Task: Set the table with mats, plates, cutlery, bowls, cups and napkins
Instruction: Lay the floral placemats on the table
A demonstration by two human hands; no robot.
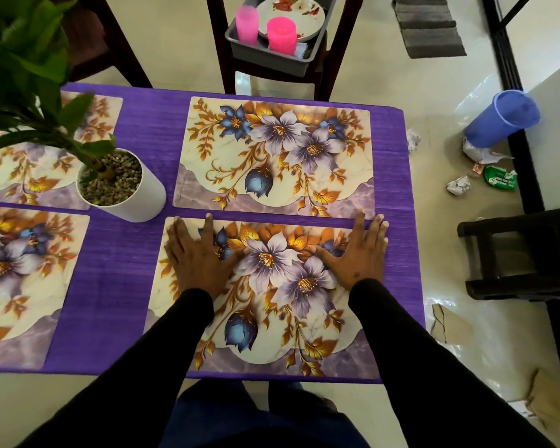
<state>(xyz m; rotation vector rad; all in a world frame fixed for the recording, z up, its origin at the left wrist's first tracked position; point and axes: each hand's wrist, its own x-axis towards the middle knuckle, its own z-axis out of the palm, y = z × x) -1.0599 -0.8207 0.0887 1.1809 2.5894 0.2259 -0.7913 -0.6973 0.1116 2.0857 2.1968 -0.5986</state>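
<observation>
1. Head view looks straight down on a tabletop (136, 270) draped in purple cloth, with four floral mats laid out on it.
2. No writing can be read on the mats; a green wrapper (500, 182) on the floor carries white lettering too small to make out.
3. Nearest the person lies the near mat (272, 302), a cream rectangle printed with lilac and blue flowers, gold leaves and a scalloped purple marbled band along its near edge.
4. The left hand (198, 260) lies flat on the mat's far left part, fingers (208, 226) straight and spread, gripping nothing.
5. The right hand (359, 257) lies flat on the far right part, straight and spread in the same way, its outer fingertips reaching past the mat's far right corner onto the cloth.
6. Just beyond lies the far mat (272, 156) with the same print, a thin purple strip between the two.
7. Two more matching mats sit to the left, the near-left mat (23, 286) and the far-left mat (39, 163), the latter partly under a white plant pot (123, 185) filled with pebbles.
8. Past the tabletop, a grey tub (265, 56) on a dark chair holds two pink cups (281, 33) and a flowered plate (291, 11).
9. A blue bin (501, 119) stands on the floor to the right among crumpled paper.
</observation>
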